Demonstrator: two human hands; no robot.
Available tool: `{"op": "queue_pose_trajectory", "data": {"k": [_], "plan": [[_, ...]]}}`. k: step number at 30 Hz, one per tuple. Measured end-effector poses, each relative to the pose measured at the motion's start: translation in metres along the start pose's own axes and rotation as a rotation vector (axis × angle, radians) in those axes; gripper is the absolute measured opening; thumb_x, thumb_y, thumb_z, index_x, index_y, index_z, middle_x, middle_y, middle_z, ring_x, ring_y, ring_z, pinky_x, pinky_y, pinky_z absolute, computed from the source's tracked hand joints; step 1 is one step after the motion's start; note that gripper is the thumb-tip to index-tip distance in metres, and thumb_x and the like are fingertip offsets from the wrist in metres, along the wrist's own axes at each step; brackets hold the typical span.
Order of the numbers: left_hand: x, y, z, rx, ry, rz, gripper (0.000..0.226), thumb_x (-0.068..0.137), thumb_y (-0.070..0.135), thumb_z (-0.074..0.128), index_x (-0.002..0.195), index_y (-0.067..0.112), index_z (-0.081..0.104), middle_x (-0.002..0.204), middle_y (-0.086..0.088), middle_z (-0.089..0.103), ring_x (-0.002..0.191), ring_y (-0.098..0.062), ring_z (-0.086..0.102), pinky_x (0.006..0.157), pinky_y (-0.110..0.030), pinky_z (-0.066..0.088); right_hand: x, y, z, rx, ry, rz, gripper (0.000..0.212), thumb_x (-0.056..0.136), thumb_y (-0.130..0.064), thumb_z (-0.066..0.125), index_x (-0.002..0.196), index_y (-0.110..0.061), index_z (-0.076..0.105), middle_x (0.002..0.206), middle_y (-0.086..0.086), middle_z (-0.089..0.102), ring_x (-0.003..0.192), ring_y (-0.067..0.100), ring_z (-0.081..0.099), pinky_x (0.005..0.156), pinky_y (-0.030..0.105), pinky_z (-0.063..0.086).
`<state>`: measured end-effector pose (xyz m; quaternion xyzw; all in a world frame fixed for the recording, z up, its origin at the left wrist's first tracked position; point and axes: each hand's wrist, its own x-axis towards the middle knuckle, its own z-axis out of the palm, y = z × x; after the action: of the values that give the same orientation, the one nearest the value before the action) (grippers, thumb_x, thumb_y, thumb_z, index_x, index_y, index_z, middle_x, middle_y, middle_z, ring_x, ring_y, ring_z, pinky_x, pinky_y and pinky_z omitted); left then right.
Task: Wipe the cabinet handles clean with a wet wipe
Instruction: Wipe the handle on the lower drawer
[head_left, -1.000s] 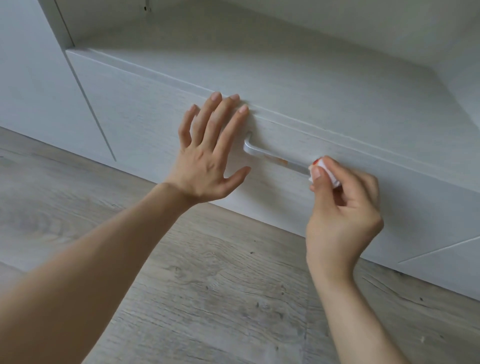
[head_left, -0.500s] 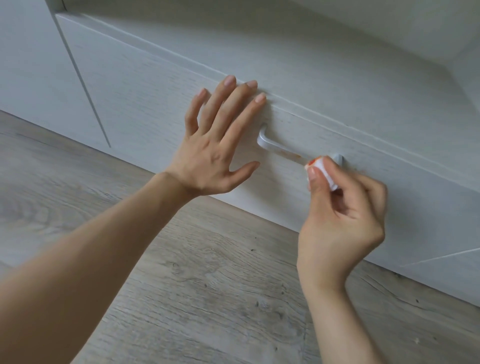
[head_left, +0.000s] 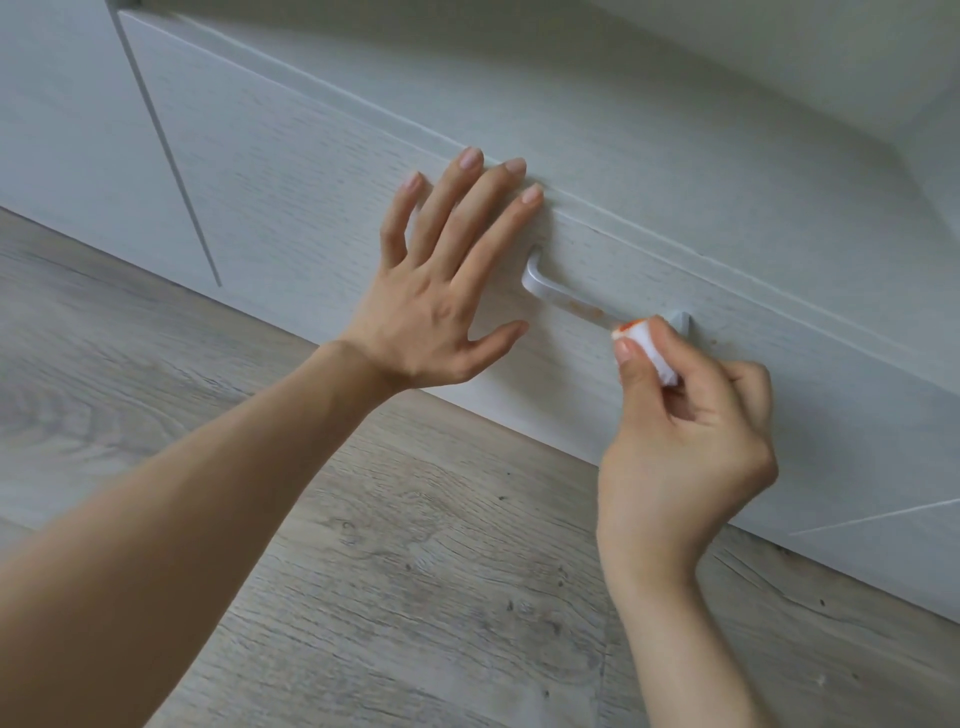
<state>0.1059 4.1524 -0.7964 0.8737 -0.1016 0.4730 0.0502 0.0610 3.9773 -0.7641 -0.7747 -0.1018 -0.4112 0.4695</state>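
Now | left hand (head_left: 436, 306) flat on drawer front (head_left: 291, 208) | right hand (head_left: 685, 441) pinching wipe (head_left: 649, 348) at handle (head_left: 566, 301)

— Where did the one view look from?
— From the person's head, above and in front of the pale grey wood-grain cabinet front (head_left: 291, 171), facing forward and down at it.
— How near was it?
— Close: both bare forearms ran in from the bottom edge, the left hand (head_left: 441, 291) near the middle of the picture and the right hand (head_left: 685, 436) lower on the right side.
— Was the picture level?
— No, it was tilted: the cabinet's top edge sloped from upper left down to the right, and the grey wood-plank floor (head_left: 415, 597) filled the lower left part.
— Did a second view overlap it?
— There was only this one camera.
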Motion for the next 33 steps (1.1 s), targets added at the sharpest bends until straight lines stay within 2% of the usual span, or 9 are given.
{"op": "queue_pose_trajectory", "data": {"k": [2,4,7,9,13,16,21,28,33], "plan": [[0.000,0.001,-0.001,-0.005,0.006,-0.005,0.079,0.084,0.056,0.041,0.145,0.009,0.022,0.150,-0.009,0.020,0.146,-0.020,-0.001,0.115,-0.042,0.000,-0.002,-0.003,0.003,0.016,-0.028,-0.032,0.017,0.078,-0.008,0.073,0.095,-0.009,0.072,0.078,-0.003,0.049,0.065,0.006,0.053,0.068,0.007,0.043],[0.000,0.000,-0.002,-0.017,0.002,-0.001,0.079,0.084,0.056,0.041,0.145,0.009,0.023,0.150,-0.009,0.020,0.146,-0.019,0.000,0.115,-0.042,0.000,0.000,-0.002,-0.001,0.079,0.001,-0.015,0.017,0.080,-0.008,0.072,0.095,-0.014,0.070,0.081,-0.006,0.050,0.071,0.007,0.058,0.072,0.014,0.046],[-0.001,-0.002,-0.004,-0.009,-0.010,0.017,0.079,0.085,0.056,0.040,0.145,0.009,0.023,0.150,-0.009,0.020,0.143,-0.025,0.007,0.115,-0.041,0.000,0.003,0.007,-0.010,0.204,0.072,0.138,0.022,0.081,-0.008,0.069,0.096,-0.024,0.065,0.088,-0.014,0.051,0.081,0.023,0.065,0.078,0.018,0.047],[0.000,-0.001,-0.003,-0.007,-0.004,0.019,0.079,0.084,0.055,0.041,0.145,0.009,0.022,0.150,-0.009,0.020,0.142,-0.024,0.007,0.115,-0.040,-0.001,0.001,0.014,-0.010,0.233,0.048,0.172,0.022,0.081,-0.009,0.069,0.094,-0.026,0.066,0.086,-0.016,0.054,0.081,0.029,0.065,0.077,0.022,0.049],[0.000,0.001,0.001,-0.007,0.003,-0.005,0.079,0.084,0.056,0.041,0.145,0.010,0.021,0.150,-0.009,0.019,0.146,-0.017,-0.003,0.115,-0.041,-0.002,0.005,0.018,-0.012,0.181,0.023,0.109,0.027,0.079,-0.006,0.071,0.093,-0.028,0.064,0.085,-0.014,0.054,0.080,0.019,0.063,0.077,0.018,0.046],[0.000,0.001,0.002,-0.008,0.006,0.001,0.080,0.084,0.056,0.042,0.145,0.009,0.022,0.149,-0.010,0.020,0.143,-0.026,0.005,0.115,-0.041,-0.003,0.010,0.020,-0.014,0.243,0.027,0.135,0.023,0.081,-0.005,0.069,0.093,-0.025,0.066,0.087,-0.017,0.058,0.084,0.024,0.065,0.079,0.021,0.048],[0.001,0.001,0.004,0.006,0.018,-0.004,0.081,0.083,0.057,0.042,0.145,0.011,0.018,0.149,-0.010,0.018,0.142,-0.027,0.004,0.115,-0.040,-0.005,0.007,0.016,-0.018,0.079,-0.029,-0.021,0.019,0.082,-0.008,0.069,0.096,-0.020,0.064,0.091,-0.016,0.055,0.082,-0.003,0.057,0.075,0.014,0.045],[0.001,0.000,0.003,0.013,0.023,0.006,0.081,0.083,0.056,0.043,0.144,0.010,0.020,0.149,-0.011,0.019,0.140,-0.030,0.007,0.115,-0.040,-0.004,0.002,0.003,0.000,-0.020,-0.120,-0.130,0.011,0.080,-0.007,0.071,0.091,-0.004,0.073,0.083,-0.002,0.056,0.072,-0.005,0.049,0.074,0.004,0.039],[0.000,-0.001,0.002,0.007,0.016,0.012,0.080,0.083,0.056,0.043,0.144,0.009,0.022,0.149,-0.010,0.020,0.140,-0.030,0.009,0.115,-0.041,-0.002,-0.002,-0.003,0.008,0.030,-0.017,-0.032,0.016,0.079,-0.007,0.073,0.094,-0.005,0.072,0.084,-0.002,0.052,0.073,-0.008,0.051,0.071,0.006,0.043]]}}
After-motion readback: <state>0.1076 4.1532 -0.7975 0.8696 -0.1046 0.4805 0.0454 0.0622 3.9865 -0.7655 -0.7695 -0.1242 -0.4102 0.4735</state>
